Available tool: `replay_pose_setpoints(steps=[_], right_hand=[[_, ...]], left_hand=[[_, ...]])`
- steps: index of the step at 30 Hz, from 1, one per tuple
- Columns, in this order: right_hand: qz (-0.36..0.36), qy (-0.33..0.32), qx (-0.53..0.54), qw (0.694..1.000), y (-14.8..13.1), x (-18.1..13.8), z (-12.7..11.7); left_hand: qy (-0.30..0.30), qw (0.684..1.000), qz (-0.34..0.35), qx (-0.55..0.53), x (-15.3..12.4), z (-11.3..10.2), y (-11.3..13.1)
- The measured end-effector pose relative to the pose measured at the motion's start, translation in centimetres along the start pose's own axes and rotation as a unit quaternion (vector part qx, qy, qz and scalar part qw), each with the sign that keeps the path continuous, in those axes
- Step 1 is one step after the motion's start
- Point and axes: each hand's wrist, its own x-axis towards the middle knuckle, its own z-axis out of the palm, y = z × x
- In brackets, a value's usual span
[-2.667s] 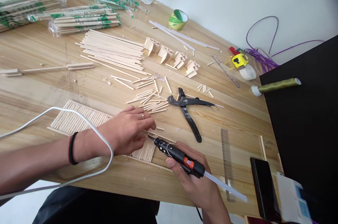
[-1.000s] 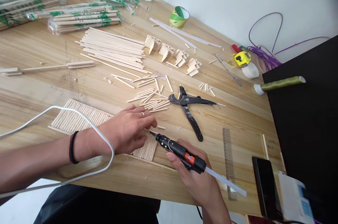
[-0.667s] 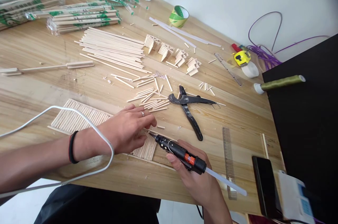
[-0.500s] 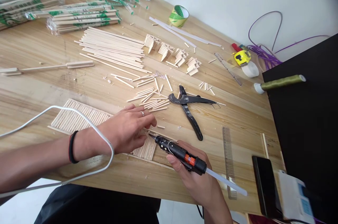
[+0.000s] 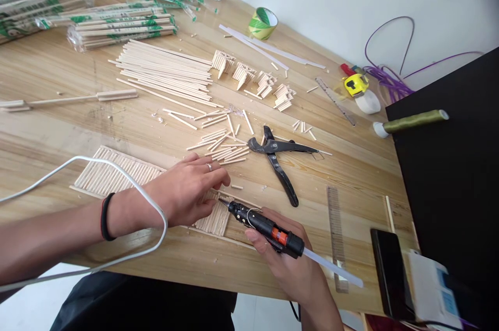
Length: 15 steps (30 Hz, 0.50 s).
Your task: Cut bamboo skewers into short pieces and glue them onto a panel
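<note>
A flat panel of short wooden sticks point(image 5: 113, 172) set side by side between long sticks lies near the table's front edge. My left hand point(image 5: 191, 188) rests over it with bent fingers, gripping it between the thumb and the fingers at the far edge; it hides the panel's middle. In my right hand point(image 5: 292, 268) is a black hot glue gun point(image 5: 268, 229), with a translucent glue stick point(image 5: 333, 267) protruding from its back. The gun's nozzle points at the panel close to my left fingertips. Loose cut sticks point(image 5: 226, 153) lie just beyond my left hand.
Black cutters point(image 5: 276, 157) lie beyond the glue gun. Long sticks point(image 5: 167, 71) and small stick stacks point(image 5: 244, 75) sit farther back. At right are a clear ruler point(image 5: 336, 237), a phone point(image 5: 392, 274) and a tape measure point(image 5: 355, 84). A white cable point(image 5: 136, 185) loops over my left forearm.
The view has shifted very slightly. Both hands, the glue gun and the panel keep practically the same positions.
</note>
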Motion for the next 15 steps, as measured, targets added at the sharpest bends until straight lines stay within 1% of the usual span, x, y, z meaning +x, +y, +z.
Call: replay_pose_setpoints(steps=[7, 15], right_hand=[[0.004, 0.025, 0.004, 1.0, 0.28, -0.57, 0.0], [-0.013, 0.035, -0.002, 0.999, 0.39, -0.93, -0.35]], left_hand=[[0.0, 1.0, -0.001, 0.002, -0.01, -0.06, -0.05], [0.009, 1.0, 0.005, -0.002, 0.04, 0.07, 0.03]])
